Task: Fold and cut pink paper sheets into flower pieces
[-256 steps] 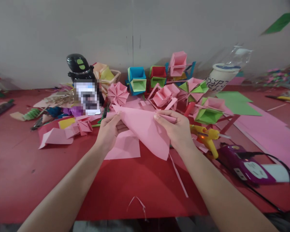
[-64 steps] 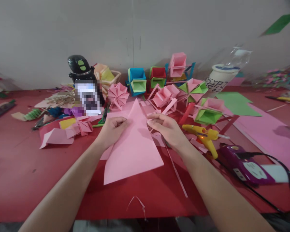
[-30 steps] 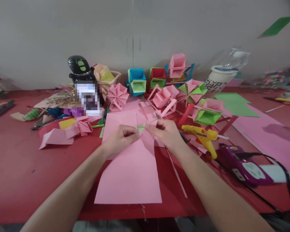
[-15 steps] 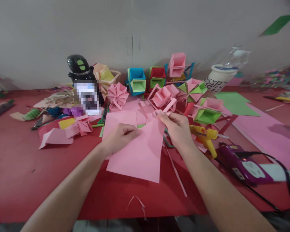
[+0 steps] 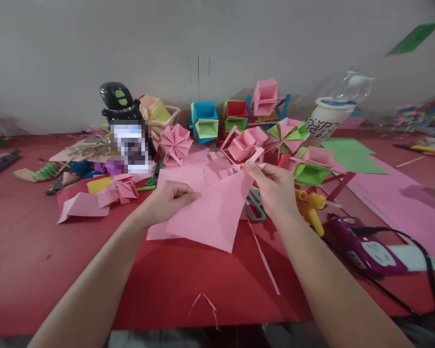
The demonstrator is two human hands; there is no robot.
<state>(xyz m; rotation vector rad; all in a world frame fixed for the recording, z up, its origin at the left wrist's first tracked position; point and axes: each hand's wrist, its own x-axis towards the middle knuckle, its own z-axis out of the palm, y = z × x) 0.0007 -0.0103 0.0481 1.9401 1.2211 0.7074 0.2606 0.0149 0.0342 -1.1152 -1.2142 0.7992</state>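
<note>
A sheet of pink paper [image 5: 212, 208] is stretched at a slant between my two hands over the red table. My left hand [image 5: 172, 202] pinches its left edge, fingers curled under and thumb on top. At the upper right corner, my right hand [image 5: 273, 186] grips the sheet between thumb and fingers. Another pink sheet [image 5: 155, 233] lies beneath, partly covered by the held one and my left hand. Green-handled scissors [image 5: 255, 205] rest just left of my right hand, their blades hidden. A thin pink paper strip [image 5: 264, 258] lies below them.
Folded paper lanterns [image 5: 205, 121] line the back, near a white cup [image 5: 328, 118]. On the right are a yellow glue gun [image 5: 313, 210], a purple power strip [image 5: 366, 246] with a black cable, and green paper [image 5: 351, 152]. A phone [image 5: 132, 147] leans on a black stand at left.
Both hands have moved slightly apart, the right one rightward and the left one leftward. The held sheet's lower edge has risen, and more of the scissors' handles shows.
</note>
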